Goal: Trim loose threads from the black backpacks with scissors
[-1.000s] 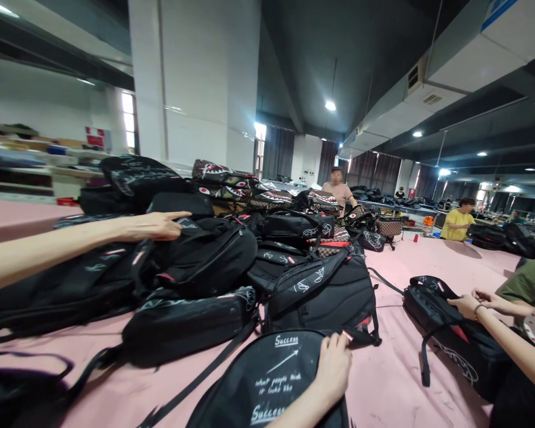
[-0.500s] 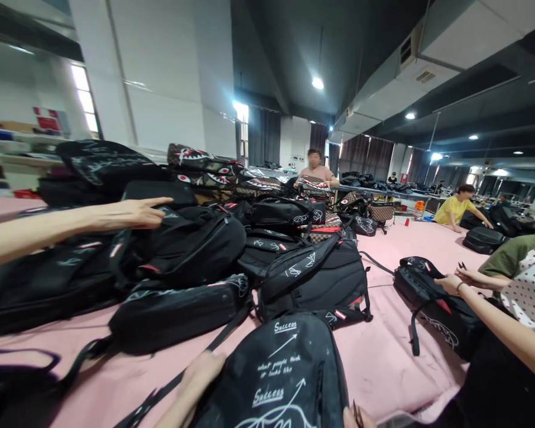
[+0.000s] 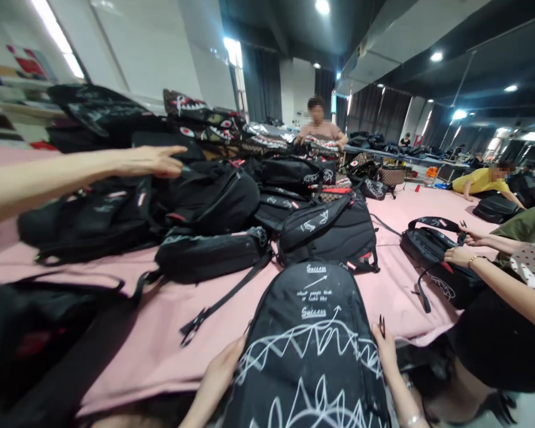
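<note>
Snips (image 3: 382,326): one dark pair, tips up, gripped in the fingers of the right hand (image 3: 387,349), which sits at the right edge of the backpack (image 3: 312,356).
Left hand (image 3: 223,365): at the opposite edge; its fingertips are lost at the bag's side, so I cannot tell whether they are closed.
Backpack: one, black, directly before the wearer, its top over the near part of the pink table (image 3: 410,312), its lower end out of view.
White markings: "Success" twice, two arrows, zigzag lines below.
Loose strap (image 3: 229,294): one, black, lying left of the backpack.
Nearest bags beyond: two, both black; one long bag (image 3: 214,257) and one bag with a scribbled strap (image 3: 327,232).
Pointing hand (image 3: 156,161): one, another person's, stretched from the left above the pile.
Co-worker's hands at right: two, the nearer hand (image 3: 461,257) touching one black bag (image 3: 421,245).
Shark-toothed bags (image 3: 209,132): at least three, farther back.
Yellow top (image 3: 484,181): one person, bent over the table.
</note>
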Available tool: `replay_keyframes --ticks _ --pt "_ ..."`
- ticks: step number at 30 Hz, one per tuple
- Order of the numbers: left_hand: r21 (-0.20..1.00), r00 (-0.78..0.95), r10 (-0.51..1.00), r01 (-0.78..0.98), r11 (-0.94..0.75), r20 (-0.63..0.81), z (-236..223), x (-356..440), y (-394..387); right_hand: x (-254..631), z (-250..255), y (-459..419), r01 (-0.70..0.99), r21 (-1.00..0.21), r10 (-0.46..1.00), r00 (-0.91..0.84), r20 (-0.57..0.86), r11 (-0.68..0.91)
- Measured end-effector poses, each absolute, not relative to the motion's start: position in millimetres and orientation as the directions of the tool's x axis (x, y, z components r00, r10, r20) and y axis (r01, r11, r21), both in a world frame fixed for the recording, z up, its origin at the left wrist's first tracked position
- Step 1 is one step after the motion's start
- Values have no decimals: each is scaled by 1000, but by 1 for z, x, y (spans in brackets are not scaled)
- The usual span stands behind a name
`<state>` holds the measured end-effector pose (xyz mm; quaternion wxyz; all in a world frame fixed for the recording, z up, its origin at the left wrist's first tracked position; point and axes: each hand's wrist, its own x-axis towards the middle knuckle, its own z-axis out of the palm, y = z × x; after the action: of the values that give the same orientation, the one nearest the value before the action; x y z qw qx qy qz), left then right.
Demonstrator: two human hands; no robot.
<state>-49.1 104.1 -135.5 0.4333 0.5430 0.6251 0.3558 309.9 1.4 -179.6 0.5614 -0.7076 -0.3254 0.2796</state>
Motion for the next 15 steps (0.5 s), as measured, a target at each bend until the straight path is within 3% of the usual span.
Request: replay_keyframes --ticks 4,7,11,15 --pt "923 137 940 277 268 -314 -135 -49 99 320 -173 -5 222 -944 791 608 -61 -244" --pt "927 212 919 255 276 -332 -135 -55 103 315 -158 -11 348 -911 799 600 33 -224" --pt "922 449 818 306 238 -360 -119 -60 113 290 -118 -18 525 -851 822 484 301 3" --pt "908 640 697 418 36 -323 -86 -46 120 237 -77 -14 624 -717 900 49 433 311"
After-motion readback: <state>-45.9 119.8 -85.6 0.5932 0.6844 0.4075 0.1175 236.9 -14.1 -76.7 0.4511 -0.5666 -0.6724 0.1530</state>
